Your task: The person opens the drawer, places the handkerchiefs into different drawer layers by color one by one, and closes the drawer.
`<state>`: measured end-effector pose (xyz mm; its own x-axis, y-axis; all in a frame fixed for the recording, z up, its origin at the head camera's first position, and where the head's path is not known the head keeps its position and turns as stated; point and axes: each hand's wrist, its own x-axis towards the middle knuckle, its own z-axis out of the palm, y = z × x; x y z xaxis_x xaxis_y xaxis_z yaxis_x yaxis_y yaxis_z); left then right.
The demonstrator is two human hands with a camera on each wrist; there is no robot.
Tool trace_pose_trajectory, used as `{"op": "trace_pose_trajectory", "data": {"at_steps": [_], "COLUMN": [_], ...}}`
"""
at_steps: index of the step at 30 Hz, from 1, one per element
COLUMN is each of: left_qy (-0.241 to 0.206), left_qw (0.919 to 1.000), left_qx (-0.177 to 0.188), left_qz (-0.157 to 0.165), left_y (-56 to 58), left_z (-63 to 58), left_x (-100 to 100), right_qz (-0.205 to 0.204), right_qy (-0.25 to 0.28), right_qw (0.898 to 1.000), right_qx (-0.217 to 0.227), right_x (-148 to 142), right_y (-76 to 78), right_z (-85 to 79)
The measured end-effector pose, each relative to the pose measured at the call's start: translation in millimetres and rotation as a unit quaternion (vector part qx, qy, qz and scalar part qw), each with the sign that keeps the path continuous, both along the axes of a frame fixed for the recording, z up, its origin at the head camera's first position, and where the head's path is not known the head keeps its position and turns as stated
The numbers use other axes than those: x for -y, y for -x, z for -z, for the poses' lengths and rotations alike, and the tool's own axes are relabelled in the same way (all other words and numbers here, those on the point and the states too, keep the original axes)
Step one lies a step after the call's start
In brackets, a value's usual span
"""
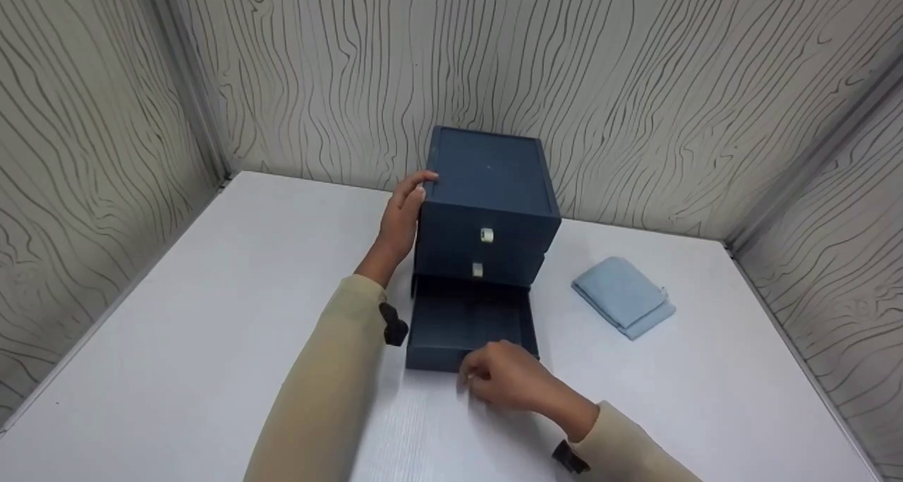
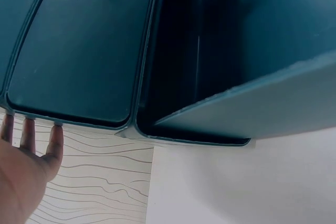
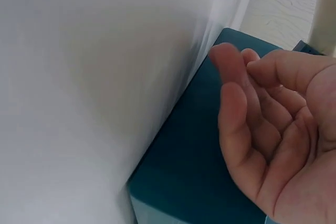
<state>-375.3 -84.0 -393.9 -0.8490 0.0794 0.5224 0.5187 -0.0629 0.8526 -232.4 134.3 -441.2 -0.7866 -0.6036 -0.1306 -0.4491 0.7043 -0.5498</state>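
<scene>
A dark blue drawer cabinet (image 1: 487, 175) stands against the back wall, its bottom drawer (image 1: 455, 323) pulled out and bare inside. The two upper drawers are closed, each with a small pale knob (image 1: 487, 236). My left hand (image 1: 401, 217) rests on the cabinet's left side, fingertips at the top edge; the left wrist view shows these fingers (image 2: 55, 145) straight against the side. At the bottom drawer's front, my right hand (image 1: 511, 376) has its fingers curled, thumb and forefinger around the drawer's knob. In the right wrist view the fingers (image 3: 233, 106) hide that knob.
A folded light blue cloth (image 1: 622, 293) lies on the white table (image 1: 310, 235), to the right of the cabinet. Wood-patterned panels (image 1: 353, 73) enclose the table at the back and both sides.
</scene>
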Motion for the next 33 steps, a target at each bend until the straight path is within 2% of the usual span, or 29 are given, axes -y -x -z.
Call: {"op": "trace_pose_trajectory", "data": {"at_steps": [9,14,17,22,28,31,33], "left_qy": [-0.009,-0.004,0.008,0.013,-0.001,-0.004,-0.003], "left_qw": [0.9999,0.9998,0.9997,0.9997,1.0000,0.9999,0.9999], "left_qx": [0.004,0.020,0.024,0.018,0.006,0.005,0.006], "left_qz": [0.004,0.004,0.000,-0.009,-0.007,-0.009,-0.011], "left_y": [-0.9,-0.4,-1.0,-1.3,0.4,0.1,0.2], "left_z": [-0.8,-1.7,-1.6,-0.6,1.3,1.9,2.1], "left_x": [1.1,1.3,0.7,-0.5,-0.9,-1.2,-1.7], "right_qz": [-0.003,-0.005,-0.019,-0.034,-0.019,-0.002,0.013], "right_qy": [-0.018,0.001,0.018,0.068,0.146,0.157,0.139], "right_qw": [1.000,0.999,0.999,0.997,0.984,0.977,0.973], "right_qx": [0.003,0.041,0.037,-0.019,-0.099,-0.144,-0.183], "right_x": [2.9,2.8,1.2,-5.6,-20.2,-29.2,-35.6], "right_y": [-8.2,-10.9,-11.6,-10.4,-4.7,-0.2,3.5], "right_z": [-0.9,-3.2,-6.8,-15.3,-26.0,-32.0,-35.2]}}
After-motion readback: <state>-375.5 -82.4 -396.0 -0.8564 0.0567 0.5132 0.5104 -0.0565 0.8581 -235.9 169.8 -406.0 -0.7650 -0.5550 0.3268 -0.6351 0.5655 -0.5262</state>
